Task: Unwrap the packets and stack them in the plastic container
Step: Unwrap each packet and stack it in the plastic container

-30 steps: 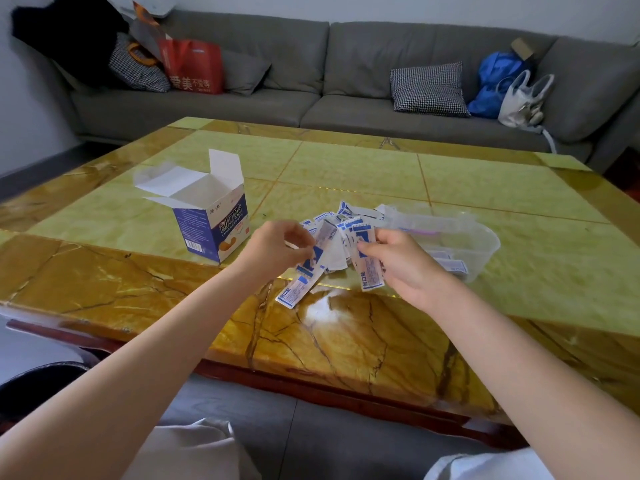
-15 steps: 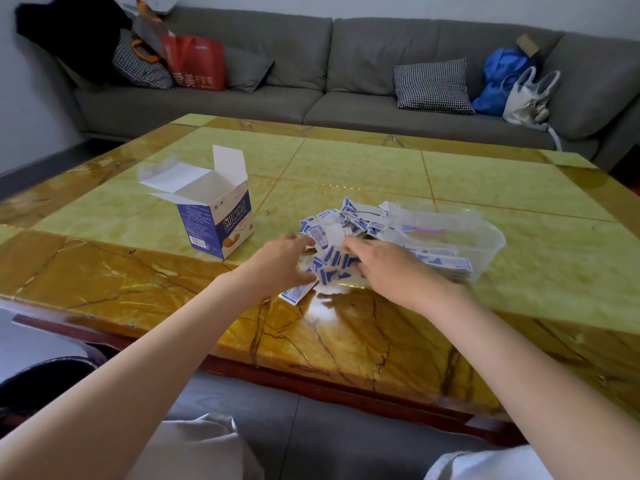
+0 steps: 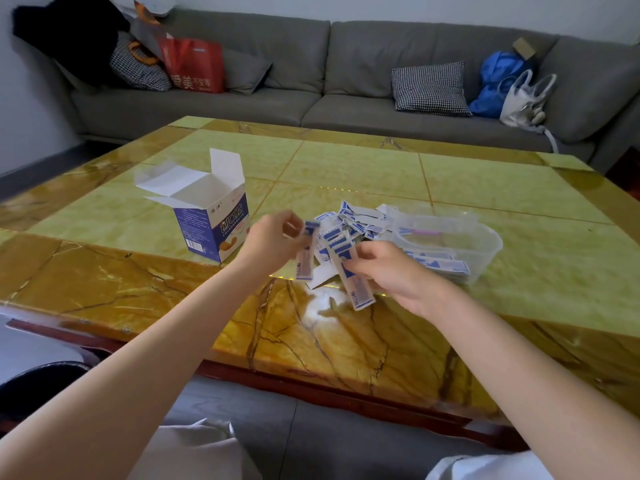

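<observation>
- Holding a blurred blue-and-white packet (image 3: 305, 258) in a pinch, the left hand (image 3: 273, 237) has fingers curled round its upper end; the packet hangs down just above the table (image 3: 346, 168).
- Right hand (image 3: 384, 271) grips a bunch of packets (image 3: 341, 251) between thumb and curled fingers; one long strip (image 3: 356, 289) sticks out down and toward the camera, angled.
- Both hands close together, over the near edge of the green tile area, left of the plastic container (image 3: 485, 251).
- Loose pile of packets (image 3: 360, 220) lies on the table behind the hands, touching the container's left rim.
- Container is clear, sits on the table to the right of the hands; several flat packets (image 3: 440, 263) lie inside, near its front wall.
- Open cardboard box (image 3: 211, 220) stands upright left of the hands, flaps up, blue front with print.
- Grey sofa (image 3: 346, 64) behind the table; red bag (image 3: 194, 65) at its left, checked cushion (image 3: 429, 88) at middle right, blue bag (image 3: 498, 81) and white bag (image 3: 523, 98) at far right.
- Can't tell whether any packet in hand is already opened.
</observation>
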Tool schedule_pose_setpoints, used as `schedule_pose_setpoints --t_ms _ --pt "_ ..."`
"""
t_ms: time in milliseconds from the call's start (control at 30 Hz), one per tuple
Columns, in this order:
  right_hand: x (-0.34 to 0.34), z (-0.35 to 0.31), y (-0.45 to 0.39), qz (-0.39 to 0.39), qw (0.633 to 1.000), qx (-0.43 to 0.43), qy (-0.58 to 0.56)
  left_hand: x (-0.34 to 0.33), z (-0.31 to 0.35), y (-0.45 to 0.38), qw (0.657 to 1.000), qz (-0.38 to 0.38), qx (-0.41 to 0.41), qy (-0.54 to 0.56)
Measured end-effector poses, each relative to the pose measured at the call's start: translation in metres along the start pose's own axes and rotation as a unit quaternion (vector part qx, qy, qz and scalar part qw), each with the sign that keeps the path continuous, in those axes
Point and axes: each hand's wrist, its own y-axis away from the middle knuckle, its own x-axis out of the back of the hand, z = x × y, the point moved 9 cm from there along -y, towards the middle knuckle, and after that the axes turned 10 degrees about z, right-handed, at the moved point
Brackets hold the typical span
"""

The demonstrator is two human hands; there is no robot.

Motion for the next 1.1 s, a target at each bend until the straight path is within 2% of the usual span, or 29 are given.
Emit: schedule_pose_setpoints --t_ms 33,100,167,200,233,267,333,400,467,567,633,1000,1067,1100 --pt "-0.005 0.002 0.002 -0.023 0.998 -0.028 -0.056 0.000 0.000 0.002 0.995 0.004 0.044 0.087" --pt "-0.011 0.001 0.003 -0.042 0.990 -0.044 -0.125 -0.012 0.004 0.012 0.964 -0.034 0.117 0.238" --pt "-0.010 -0.005 0.001 -0.018 0.990 -0.026 -0.141 -0.025 0.011 0.020 0.940 -0.070 0.138 0.304" --pt "-0.004 -0.009 0.000 0.018 0.995 0.007 -0.095 -0.027 0.013 0.021 0.942 -0.075 0.135 0.298" --pt "0.005 -0.017 -0.001 0.065 0.996 0.063 0.001 -0.027 0.013 0.021 0.948 -0.077 0.133 0.280" --pt "0.011 -0.026 0.001 0.104 0.979 0.130 0.120 -0.026 0.011 0.020 0.954 -0.078 0.133 0.258" --pt "0.010 -0.037 0.006 0.126 0.909 0.238 0.318 -0.024 0.004 0.017 0.961 -0.094 0.138 0.221" --pt "0.003 -0.033 0.009 0.101 0.866 0.275 0.406 -0.023 0.002 0.018 0.979 -0.122 0.099 0.130" --pt "-0.006 -0.025 0.013 0.065 0.840 0.278 0.461 -0.030 0.000 0.022 0.988 -0.155 0.018 -0.016" --pt "-0.012 -0.013 0.014 0.020 0.822 0.265 0.504 -0.044 -0.001 0.032 0.954 -0.192 -0.097 -0.209" --pt "-0.008 -0.010 0.013 0.015 0.809 0.261 0.527 -0.046 -0.002 0.033 0.941 -0.190 -0.120 -0.252" --pt "0.005 0.003 0.016 -0.027 0.774 0.175 0.608 -0.052 0.002 0.035 0.934 -0.210 -0.144 -0.250" --pt "0.006 0.002 0.017 -0.026 0.782 0.167 0.600 -0.056 0.006 0.037 0.931 -0.213 -0.153 -0.255" --pt "0.006 0.000 0.017 -0.025 0.798 0.164 0.579 -0.058 0.009 0.039 0.928 -0.213 -0.163 -0.259"
